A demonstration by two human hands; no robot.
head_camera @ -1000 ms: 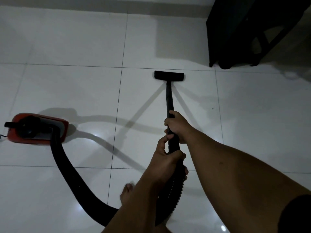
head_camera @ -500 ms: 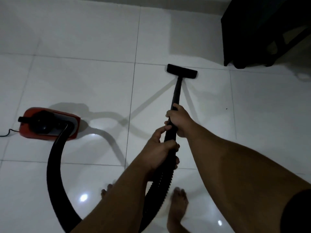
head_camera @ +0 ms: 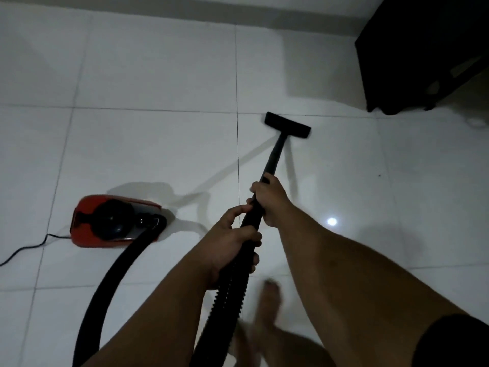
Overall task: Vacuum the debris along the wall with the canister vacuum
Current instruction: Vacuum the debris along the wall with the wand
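Note:
A red and black canister vacuum [head_camera: 116, 221] sits on the white tiled floor at the left. Its ribbed black hose [head_camera: 103, 295] curves down and back up to the black wand [head_camera: 274, 160]. My right hand [head_camera: 270, 200] grips the wand further up; my left hand [head_camera: 232, 245] grips it just below, where the hose joins. The flat black floor nozzle [head_camera: 287, 125] rests on the tile ahead, about one tile short of the wall base [head_camera: 238, 21]. A tiny dark speck [head_camera: 379, 175] lies on the tile to the right.
A dark piece of furniture [head_camera: 412, 56] stands at the top right by the wall. The vacuum's power cord [head_camera: 23, 250] trails off to the left edge. My bare foot [head_camera: 270, 300] is on the floor below the hands.
The view has shifted left, so the canister and nozzle appear further right. The nozzle has turned a little and the wand leans more to the right. My foot has stepped forward.

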